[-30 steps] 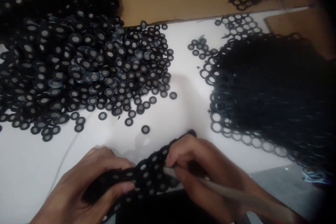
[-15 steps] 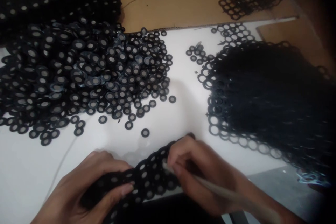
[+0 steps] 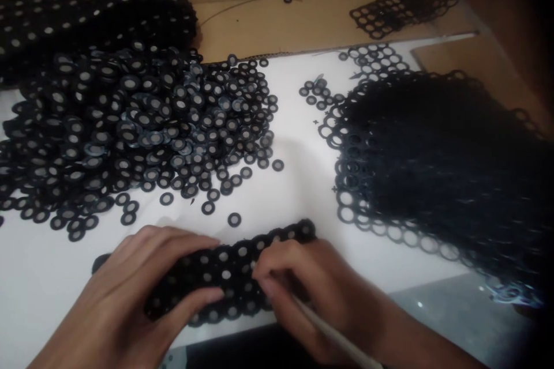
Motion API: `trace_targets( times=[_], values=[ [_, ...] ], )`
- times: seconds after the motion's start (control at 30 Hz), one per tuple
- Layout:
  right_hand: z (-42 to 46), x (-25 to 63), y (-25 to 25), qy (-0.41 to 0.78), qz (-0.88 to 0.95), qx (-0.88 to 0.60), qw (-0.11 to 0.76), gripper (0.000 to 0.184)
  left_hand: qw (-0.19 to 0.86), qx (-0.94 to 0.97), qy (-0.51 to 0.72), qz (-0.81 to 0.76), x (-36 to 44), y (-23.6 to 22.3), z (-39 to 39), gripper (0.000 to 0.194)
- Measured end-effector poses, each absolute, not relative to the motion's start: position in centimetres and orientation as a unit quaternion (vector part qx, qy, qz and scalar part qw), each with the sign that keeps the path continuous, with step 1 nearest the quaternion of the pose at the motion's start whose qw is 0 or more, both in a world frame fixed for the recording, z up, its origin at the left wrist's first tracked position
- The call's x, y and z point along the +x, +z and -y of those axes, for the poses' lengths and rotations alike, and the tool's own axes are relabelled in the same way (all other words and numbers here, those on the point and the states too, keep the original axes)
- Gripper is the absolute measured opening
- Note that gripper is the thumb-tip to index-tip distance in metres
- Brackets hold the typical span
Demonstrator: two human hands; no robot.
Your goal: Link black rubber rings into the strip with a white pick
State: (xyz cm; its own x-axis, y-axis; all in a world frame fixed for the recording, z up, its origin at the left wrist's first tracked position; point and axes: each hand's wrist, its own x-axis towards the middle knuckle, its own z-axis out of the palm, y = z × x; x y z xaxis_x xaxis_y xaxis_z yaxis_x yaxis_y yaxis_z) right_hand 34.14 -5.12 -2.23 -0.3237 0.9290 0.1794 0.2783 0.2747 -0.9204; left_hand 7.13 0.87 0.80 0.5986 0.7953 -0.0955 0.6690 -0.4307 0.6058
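On the white table (image 3: 285, 196), the left hand (image 3: 130, 294) now lies flatter, pinning a black perforated strip (image 3: 225, 277). The right hand (image 3: 311, 294), clenched round a pale stick (image 3: 333, 335), has slid its tip leftward along it, beside that thumb.

The black strip of washers (image 3: 229, 277) now lies flatter, with the left hand (image 3: 130, 300) spread further over it.
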Motion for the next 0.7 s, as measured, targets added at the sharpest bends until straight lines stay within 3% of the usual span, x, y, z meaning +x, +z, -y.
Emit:
trace_targets(
  times=[0.1, 0.23, 0.33, 0.43, 0.7],
  values=[
    [5.5, 33.7, -2.2, 0.407, 0.699, -0.432, 0.399, 0.019, 0.276, 0.870, 0.073, -0.402, 9.0, 0.2, -0.6, 0.052],
    [5.8, 34.2, -1.6, 0.435, 0.693, -0.428, 0.384, 0.016, 0.316, 0.872, 0.072, -0.367, 11.1, -0.8, -0.5, 0.027],
    [5.6, 35.7, -0.9, 0.454, 0.681, -0.439, 0.371, 0.024, 0.346, 0.863, 0.062, -0.363, 11.5, -1.0, -1.0, 0.016],
    [5.4, 37.2, -0.9, 0.459, 0.675, -0.438, 0.377, 0.030, 0.353, 0.859, 0.067, -0.364, 11.2, -1.0, -1.4, 0.015],
    [5.2, 37.6, -2.3, 0.482, 0.676, -0.427, 0.358, 0.026, 0.354, 0.850, 0.062, -0.386, 11.3, -1.0, -1.0, 0.014]
  ],
)
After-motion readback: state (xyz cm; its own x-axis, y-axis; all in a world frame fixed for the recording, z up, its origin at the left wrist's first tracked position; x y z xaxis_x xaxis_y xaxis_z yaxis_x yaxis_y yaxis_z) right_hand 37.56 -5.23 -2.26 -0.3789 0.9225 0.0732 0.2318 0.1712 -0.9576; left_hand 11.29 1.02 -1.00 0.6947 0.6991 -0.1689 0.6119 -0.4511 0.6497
